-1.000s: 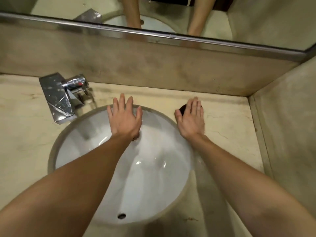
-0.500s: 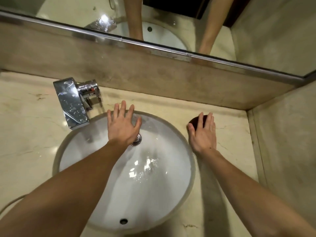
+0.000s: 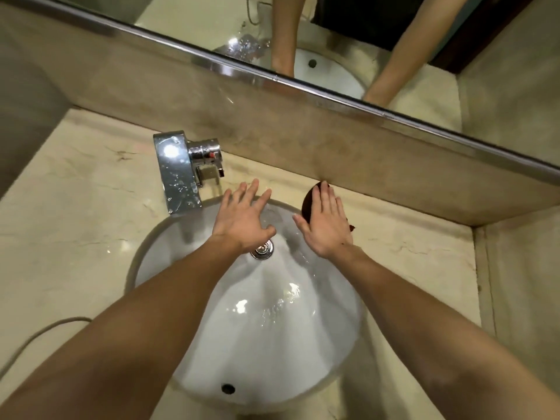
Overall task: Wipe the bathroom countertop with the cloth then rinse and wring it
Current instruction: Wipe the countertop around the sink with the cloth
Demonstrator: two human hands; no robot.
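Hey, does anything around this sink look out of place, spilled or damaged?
Nothing is spilled or broken. Only a grey cord lying at the front left of the counter looks out of place. Water drops speckle the faucet.

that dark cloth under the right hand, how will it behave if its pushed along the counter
The cloth is probably soft and floppy: it lies bunched beneath the flat right hand. It should slide fairly easily, since the countertop looks smooth and glossy. It is likely light, though whether it is wet cannot be told.
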